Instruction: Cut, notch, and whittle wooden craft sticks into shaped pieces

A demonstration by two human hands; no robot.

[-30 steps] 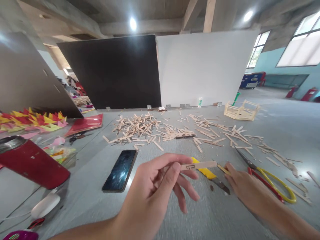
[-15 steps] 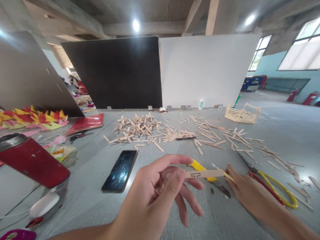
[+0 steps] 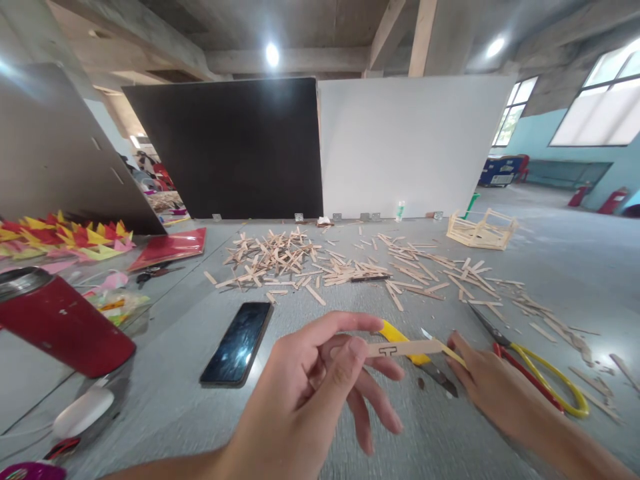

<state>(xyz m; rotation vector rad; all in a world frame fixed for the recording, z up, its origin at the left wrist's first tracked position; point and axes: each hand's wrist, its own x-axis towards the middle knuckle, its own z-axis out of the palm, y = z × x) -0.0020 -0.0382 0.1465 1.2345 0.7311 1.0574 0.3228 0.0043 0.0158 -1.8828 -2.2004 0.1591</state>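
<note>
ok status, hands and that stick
Left hand pinching marked stick. Right hand holding pencil near its tip. Yellow knife lying beneath.

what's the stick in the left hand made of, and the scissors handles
Stick: looks like pale bare wood, flat and matte with rounded ends, like the craft sticks scattered behind. Scissors handles: probably plastic, glossy yellow and red loops; blades look like dull metal.

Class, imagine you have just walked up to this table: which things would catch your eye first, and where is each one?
Nearest the camera, the left hand pinches a marked wooden stick above the table, with the right hand beside a yellow-handled knife. Behind them a scatter of wooden sticks spreads across the middle of the grey table. At the left edge lies a red flask, with a dark phone to its right.
</note>
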